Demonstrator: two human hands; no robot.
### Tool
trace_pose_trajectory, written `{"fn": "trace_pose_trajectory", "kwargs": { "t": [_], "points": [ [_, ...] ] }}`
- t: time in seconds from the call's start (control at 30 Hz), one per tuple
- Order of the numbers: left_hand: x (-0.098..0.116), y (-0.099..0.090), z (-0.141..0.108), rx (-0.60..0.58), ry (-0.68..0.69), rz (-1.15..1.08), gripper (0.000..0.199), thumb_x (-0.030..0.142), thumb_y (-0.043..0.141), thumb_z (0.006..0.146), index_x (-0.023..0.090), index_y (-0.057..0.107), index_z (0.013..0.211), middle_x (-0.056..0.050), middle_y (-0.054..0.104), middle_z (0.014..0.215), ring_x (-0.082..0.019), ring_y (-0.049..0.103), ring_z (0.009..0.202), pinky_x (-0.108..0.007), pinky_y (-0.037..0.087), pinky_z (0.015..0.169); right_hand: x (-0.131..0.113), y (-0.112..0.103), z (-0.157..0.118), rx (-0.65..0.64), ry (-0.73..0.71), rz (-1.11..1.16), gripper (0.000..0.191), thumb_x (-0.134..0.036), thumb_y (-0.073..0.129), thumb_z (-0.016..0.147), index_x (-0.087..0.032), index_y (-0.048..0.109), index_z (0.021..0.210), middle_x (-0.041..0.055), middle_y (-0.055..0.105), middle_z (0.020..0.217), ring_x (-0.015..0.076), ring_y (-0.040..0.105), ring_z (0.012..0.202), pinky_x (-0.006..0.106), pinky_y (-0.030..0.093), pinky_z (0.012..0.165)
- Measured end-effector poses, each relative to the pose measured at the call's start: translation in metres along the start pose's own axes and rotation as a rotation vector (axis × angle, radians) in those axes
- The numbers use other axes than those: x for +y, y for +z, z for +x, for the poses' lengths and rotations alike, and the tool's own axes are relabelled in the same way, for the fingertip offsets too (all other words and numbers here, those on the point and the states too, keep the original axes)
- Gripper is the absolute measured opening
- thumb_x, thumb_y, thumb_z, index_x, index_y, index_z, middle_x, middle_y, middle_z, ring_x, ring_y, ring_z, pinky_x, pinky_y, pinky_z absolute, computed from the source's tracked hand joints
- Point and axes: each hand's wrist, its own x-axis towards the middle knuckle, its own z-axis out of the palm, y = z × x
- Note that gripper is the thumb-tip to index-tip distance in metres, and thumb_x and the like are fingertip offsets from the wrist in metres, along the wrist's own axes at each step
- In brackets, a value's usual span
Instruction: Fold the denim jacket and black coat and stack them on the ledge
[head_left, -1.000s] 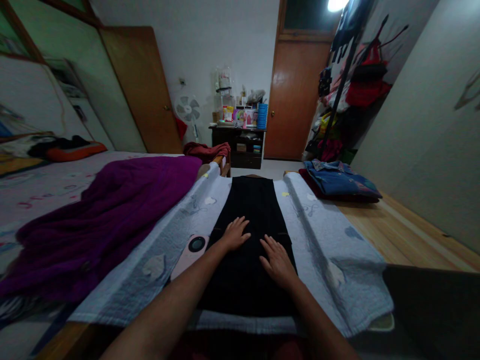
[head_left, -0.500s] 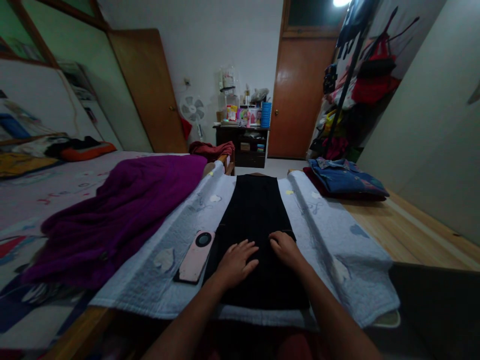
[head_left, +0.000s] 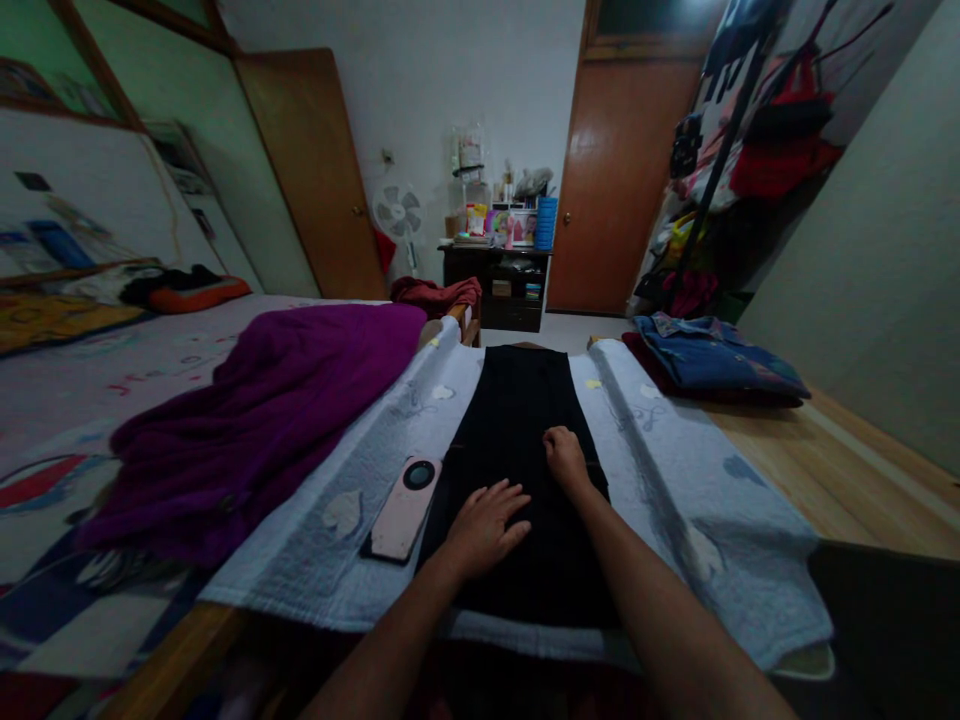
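Note:
A black garment (head_left: 525, 400), smooth and long, lies flat over a light blue quilted cloth (head_left: 705, 480). My left hand (head_left: 489, 525) rests palm down on its lower middle, fingers stretched and slightly spread. Farther up, near the garment's right edge, my right hand (head_left: 568, 462) touches the fabric with its fingers curled in. Whether cloth is pinched under those fingers is hidden. Left of the garment, a pink phone (head_left: 401, 515) with a round dark camera ring lies face down on the cloth, close to the garment's edge.
A purple garment (head_left: 277, 400) is spread on the bed (head_left: 172, 360) at left. Folded denim clothing (head_left: 720, 355) sits on the wooden surface (head_left: 750, 430) at right. Behind are a fan (head_left: 399, 212), a dark cabinet (head_left: 517, 312) and hanging bags (head_left: 784, 160).
My right hand has slid a little farther up the black garment, its fingers more curled. My left hand stays flat on the fabric. The whole view has shifted slightly.

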Motion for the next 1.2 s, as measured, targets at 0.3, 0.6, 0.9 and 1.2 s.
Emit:
{"fn": "trace_pose_trajectory", "kwargs": {
  "t": [0.3, 0.6, 0.9, 1.2],
  "points": [
    [0.000, 0.001, -0.001, 0.003, -0.008, -0.013, 0.050, 0.053, 0.033, 0.094, 0.034, 0.043, 0.138, 0.001, 0.039, 0.150, -0.021, 0.024, 0.142, -0.046, 0.020, 0.114, 0.021, -0.004, 0.001, 0.086, 0.054, 0.163, 0.032, -0.025, 0.027, 0.092, -0.018, 0.059, 0.091, 0.0068, 0.063, 0.089, 0.0184, 0.058, 0.086, 0.029, 0.044, 0.079],
    [0.000, 0.000, -0.001, -0.005, -0.011, -0.011, 0.050, 0.053, 0.033, 0.094, 0.032, 0.043, 0.139, 0.000, 0.038, 0.150, -0.021, 0.025, 0.141, -0.046, 0.020, 0.114, 0.021, 0.001, -0.002, 0.111, -0.033, 0.192, 0.024, -0.022, 0.043, 0.084, -0.017, 0.066, 0.091, 0.0077, 0.062, 0.095, 0.0191, 0.058, 0.093, 0.031, 0.044, 0.088],
    [-0.002, 0.002, 0.000, 0.005, -0.005, -0.007, 0.049, 0.052, 0.034, 0.094, 0.033, 0.042, 0.139, 0.001, 0.038, 0.150, -0.021, 0.025, 0.141, -0.047, 0.022, 0.114, 0.021, 0.010, -0.006, 0.131, -0.077, 0.104, 0.025, -0.010, 0.045, 0.077, -0.019, 0.066, 0.087, 0.0069, 0.059, 0.096, 0.0203, 0.054, 0.094, 0.033, 0.042, 0.090],
    [-0.003, 0.003, -0.001, 0.015, -0.001, -0.009, 0.049, 0.053, 0.034, 0.094, 0.033, 0.042, 0.139, 0.002, 0.038, 0.150, -0.022, 0.025, 0.141, -0.048, 0.022, 0.113, 0.016, 0.007, -0.009, 0.114, -0.068, 0.015, 0.021, -0.012, 0.042, 0.078, -0.019, 0.060, 0.087, 0.0074, 0.059, 0.095, 0.0211, 0.053, 0.091, 0.032, 0.041, 0.087]
  ]
}}
